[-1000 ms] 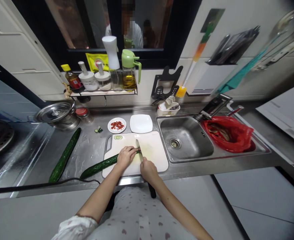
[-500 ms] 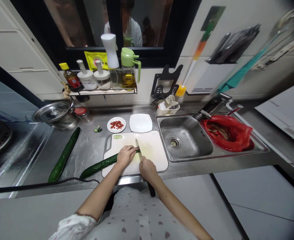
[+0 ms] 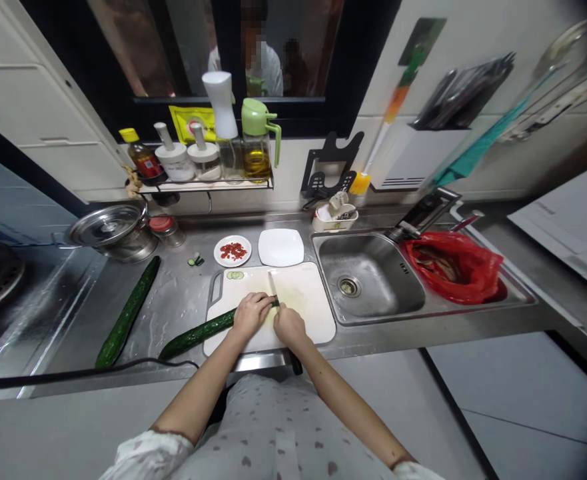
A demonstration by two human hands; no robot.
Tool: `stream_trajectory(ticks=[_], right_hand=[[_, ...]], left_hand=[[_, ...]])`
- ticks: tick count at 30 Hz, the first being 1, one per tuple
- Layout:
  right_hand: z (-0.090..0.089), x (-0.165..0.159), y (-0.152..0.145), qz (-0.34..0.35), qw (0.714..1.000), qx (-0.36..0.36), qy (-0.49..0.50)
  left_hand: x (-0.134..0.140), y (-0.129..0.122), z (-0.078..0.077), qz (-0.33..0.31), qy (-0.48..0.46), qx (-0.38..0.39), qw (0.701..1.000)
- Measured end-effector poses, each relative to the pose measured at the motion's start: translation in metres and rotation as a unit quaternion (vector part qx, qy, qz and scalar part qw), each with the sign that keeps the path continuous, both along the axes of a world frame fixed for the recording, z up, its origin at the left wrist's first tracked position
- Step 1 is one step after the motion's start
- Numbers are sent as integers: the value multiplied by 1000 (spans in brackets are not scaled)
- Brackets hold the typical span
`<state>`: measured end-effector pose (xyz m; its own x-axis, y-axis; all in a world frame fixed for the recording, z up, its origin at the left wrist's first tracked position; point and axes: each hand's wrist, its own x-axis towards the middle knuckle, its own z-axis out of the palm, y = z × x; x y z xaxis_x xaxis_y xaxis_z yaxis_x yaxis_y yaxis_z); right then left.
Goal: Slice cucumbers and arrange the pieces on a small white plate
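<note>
My left hand (image 3: 252, 315) is closed over the right part of a long dark green cucumber (image 3: 198, 335), pressing it to the white cutting board (image 3: 303, 330). The cucumber's other end reaches past the board's left edge onto the counter. In my right hand (image 3: 289, 325) is a knife (image 3: 272, 283), its blade pointing away from me beside the cucumber's right end. Whether the edge touches the cucumber I cannot tell. Several pale cucumber slices (image 3: 235, 275) lie at the board's upper left corner.
Behind the board stand a plate of chopped red pieces (image 3: 232, 251) and a white plate (image 3: 281, 247). A second cucumber (image 3: 129, 313) lies at left, near a lidded pot (image 3: 110, 230). The sink (image 3: 373, 280) and a red plastic bag (image 3: 478, 270) are at right.
My right hand has shifted slightly left and away from me, and the knife has moved left with it, closer to my left fingers. My left hand has stayed on the cucumber.
</note>
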<state>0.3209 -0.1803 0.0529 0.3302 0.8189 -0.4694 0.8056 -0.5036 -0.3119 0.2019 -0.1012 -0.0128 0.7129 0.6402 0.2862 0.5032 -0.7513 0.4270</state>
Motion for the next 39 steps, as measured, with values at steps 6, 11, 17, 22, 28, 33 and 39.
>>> stream_trajectory(ticks=[6,11,17,22,28,33,39], right_hand=[[-1,-1,-15,4,1000,-18,-4],[-4,-2,-30,5,1000,-27,-6],[-3,-3,-24,5,1000,-27,-6],[-2,-3,-14,7,1000,-24,-9],[-2,-3,-3,1,1000,-29,-9],[-4,-4,-2,-2,1000,-28,-7],[-6,-7,-4,-7,999,-30,-12]], left_hand=[[0,2,-2,-6,5,-4,1000],[1,3,-3,-6,4,-6,1000],[1,2,-1,-3,5,-12,1000],[1,2,-1,-6,2,-13,1000],[1,3,0,-2,3,-18,1000],[1,3,1,4,13,-28,1000],[0,2,2,2,14,-33,999]])
